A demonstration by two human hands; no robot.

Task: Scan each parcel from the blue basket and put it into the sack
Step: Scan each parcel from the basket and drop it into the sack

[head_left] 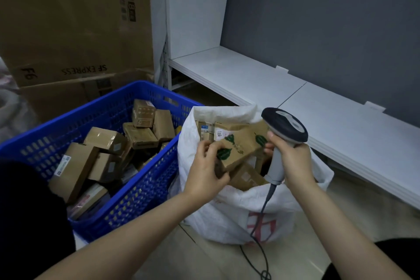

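one parcel (pixel 241 146): held by left hand (pixel 205 173), long axis rising from that grip toward scanner (pixel 285 126)
right hand (pixel 293 158): wrapped round scanner handle

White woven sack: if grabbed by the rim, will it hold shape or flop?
Probably flops: the white woven sack looks creased and its rim folds over. Likely heavy to lift, since brown cardboard parcels fill it near the top. They probably keep it standing.
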